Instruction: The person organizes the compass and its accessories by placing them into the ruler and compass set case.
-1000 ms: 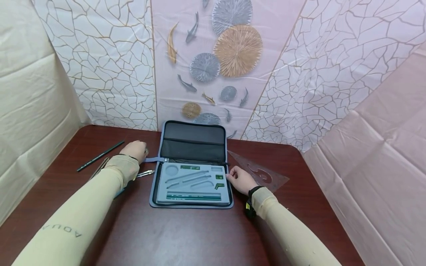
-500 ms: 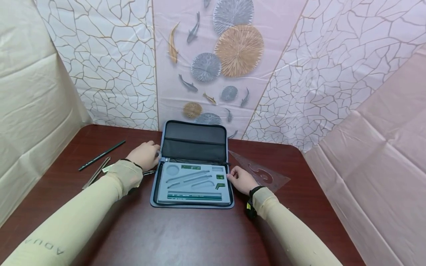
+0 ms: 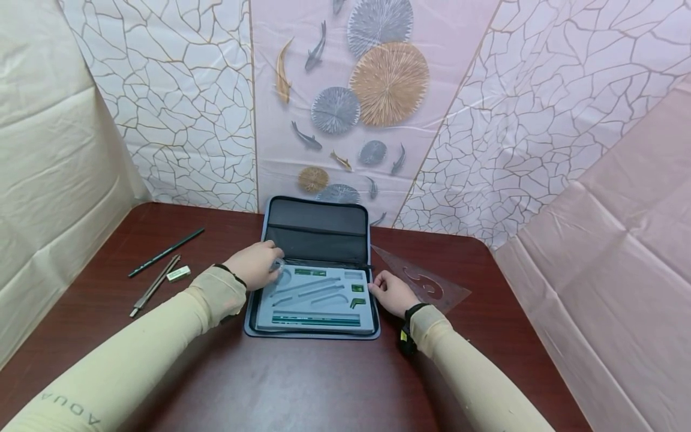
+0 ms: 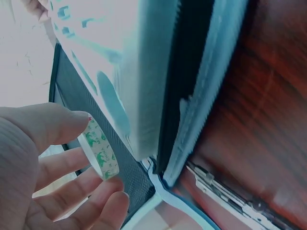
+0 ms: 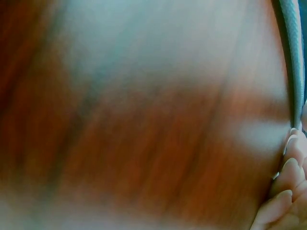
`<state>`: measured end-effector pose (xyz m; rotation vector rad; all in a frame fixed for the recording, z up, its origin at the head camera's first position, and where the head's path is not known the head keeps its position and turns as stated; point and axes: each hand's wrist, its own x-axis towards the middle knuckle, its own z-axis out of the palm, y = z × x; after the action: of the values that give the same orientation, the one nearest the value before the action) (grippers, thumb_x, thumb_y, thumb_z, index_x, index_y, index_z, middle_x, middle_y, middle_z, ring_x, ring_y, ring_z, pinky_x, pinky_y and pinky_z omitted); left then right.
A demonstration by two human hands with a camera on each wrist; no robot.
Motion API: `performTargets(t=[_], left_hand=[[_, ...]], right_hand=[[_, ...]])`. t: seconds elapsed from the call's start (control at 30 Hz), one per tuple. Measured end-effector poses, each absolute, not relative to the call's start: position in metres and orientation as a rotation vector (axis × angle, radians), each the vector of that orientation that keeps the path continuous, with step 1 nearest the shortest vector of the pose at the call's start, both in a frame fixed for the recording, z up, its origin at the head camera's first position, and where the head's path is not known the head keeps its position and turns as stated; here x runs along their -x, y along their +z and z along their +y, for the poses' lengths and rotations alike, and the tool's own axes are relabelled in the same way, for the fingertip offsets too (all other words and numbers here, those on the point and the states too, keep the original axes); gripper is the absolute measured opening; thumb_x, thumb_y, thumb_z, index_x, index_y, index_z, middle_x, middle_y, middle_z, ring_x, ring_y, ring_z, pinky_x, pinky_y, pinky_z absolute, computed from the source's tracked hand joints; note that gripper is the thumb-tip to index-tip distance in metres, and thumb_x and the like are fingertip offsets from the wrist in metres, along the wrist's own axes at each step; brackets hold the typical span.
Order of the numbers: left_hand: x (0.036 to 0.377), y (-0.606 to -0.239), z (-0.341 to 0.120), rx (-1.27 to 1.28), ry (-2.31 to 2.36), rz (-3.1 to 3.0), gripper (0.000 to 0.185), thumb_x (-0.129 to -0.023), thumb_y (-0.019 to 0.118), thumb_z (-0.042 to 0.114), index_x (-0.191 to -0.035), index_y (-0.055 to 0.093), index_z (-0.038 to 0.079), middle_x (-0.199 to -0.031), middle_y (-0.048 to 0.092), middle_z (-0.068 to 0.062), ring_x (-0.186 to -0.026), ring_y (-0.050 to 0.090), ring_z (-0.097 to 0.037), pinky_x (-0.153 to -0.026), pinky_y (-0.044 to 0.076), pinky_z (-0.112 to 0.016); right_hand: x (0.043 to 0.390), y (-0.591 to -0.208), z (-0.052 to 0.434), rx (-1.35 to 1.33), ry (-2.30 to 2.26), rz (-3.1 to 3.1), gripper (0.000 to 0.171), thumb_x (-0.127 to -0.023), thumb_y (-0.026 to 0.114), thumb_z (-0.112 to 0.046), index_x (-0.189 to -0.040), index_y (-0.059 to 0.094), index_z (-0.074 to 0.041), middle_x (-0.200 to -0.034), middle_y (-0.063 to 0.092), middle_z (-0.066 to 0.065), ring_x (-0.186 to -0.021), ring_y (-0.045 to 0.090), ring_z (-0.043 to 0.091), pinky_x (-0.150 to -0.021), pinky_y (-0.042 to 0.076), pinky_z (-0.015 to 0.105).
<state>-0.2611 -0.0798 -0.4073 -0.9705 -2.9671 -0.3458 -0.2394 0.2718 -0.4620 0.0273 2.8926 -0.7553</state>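
My left hand (image 3: 256, 264) pinches a small roll of tape (image 4: 100, 148) with green print, between thumb and fingers. It is over the upper left corner of the grey foam insert (image 3: 324, 305), near the round recess. The insert lies in an unzipped blue zip case (image 3: 310, 335), whose dark lid (image 3: 317, 231) stands raised behind. Green pencils (image 3: 315, 320) lie in the long front slot; small green-marked items (image 3: 357, 288) fill other recesses. My right hand (image 3: 395, 294) grips the case's right edge with curled fingers; in the right wrist view, only fingertips (image 5: 283, 206) show beside the edge.
A green pencil (image 3: 166, 252), metal drawing tools (image 3: 155, 287) and a white eraser (image 3: 179, 273) lie on the brown table (image 3: 302, 384) at left. Compasses (image 4: 230, 199) lie beside the case. A clear set square (image 3: 421, 276) lies right of it. Patterned cloth hangs behind.
My left hand has moved right from the table beside the case to over the insert's upper left corner, bringing the roll of tape. The eraser is now uncovered. My right hand stays put.
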Motion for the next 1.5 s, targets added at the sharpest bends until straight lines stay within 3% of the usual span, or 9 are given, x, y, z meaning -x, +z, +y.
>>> performTargets(t=[0.8, 1.5], left_hand=[[0.255, -0.414, -0.065, 0.979, -0.294, -3.113, 0.042, -0.091, 0.069, 0.025, -0.127, 0.061, 0.005, -0.121, 0.059, -0.014, -0.112, 0.056, -0.031, -0.091, 0.047, -0.045], [0.259, -0.419, -0.066, 1.031, -0.305, -3.088, 0.038, -0.090, 0.070, 0.024, -0.124, 0.065, 0.006, -0.115, 0.059, -0.012, -0.106, 0.057, -0.029, -0.090, 0.048, -0.043]], right_hand=[[0.241, -0.464, 0.271, -0.006, -0.728, 2.932, 0.023, -0.096, 0.060, -0.037, -0.090, 0.053, -0.016, -0.071, 0.050, 0.003, -0.060, 0.046, 0.019, -0.056, 0.035, 0.032], [0.240, -0.463, 0.271, -0.022, -0.725, 2.912, 0.022, -0.096, 0.059, -0.037, -0.092, 0.053, -0.016, -0.071, 0.050, 0.004, -0.060, 0.047, 0.020, -0.056, 0.035, 0.032]])
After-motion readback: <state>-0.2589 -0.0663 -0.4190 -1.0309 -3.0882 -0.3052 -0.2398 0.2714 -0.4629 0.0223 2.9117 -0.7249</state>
